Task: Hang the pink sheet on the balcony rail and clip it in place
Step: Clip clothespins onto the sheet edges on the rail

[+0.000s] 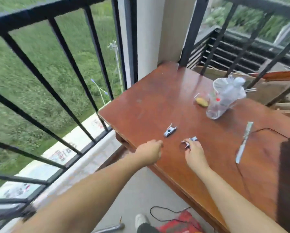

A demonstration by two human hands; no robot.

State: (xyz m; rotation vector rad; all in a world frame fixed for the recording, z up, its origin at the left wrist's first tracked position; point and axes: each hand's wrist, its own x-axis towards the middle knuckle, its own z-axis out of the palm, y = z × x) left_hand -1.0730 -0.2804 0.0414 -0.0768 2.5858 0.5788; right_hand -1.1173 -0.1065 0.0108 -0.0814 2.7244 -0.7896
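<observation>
While both arms reach over the near corner of the wooden counter (154,101), the right hand (194,153) pinches a small metal clip (189,142) between its fingertips, the clip touching or just above the counter top; blur hides which. Left hand (150,153) is clenched into a loose fist at the counter edge, holding nothing visible, near a second metal clip (169,130) that lies free on the wood just beyond its knuckles. Pink sheet: not in view. Black balcony rail (45,15) runs along the left side, bare, grass beyond it. Farther back on the counter stands a clear plastic cup (220,100) stuffed with crumpled plastic; a thin pale strip (243,142) lies to the right.
</observation>
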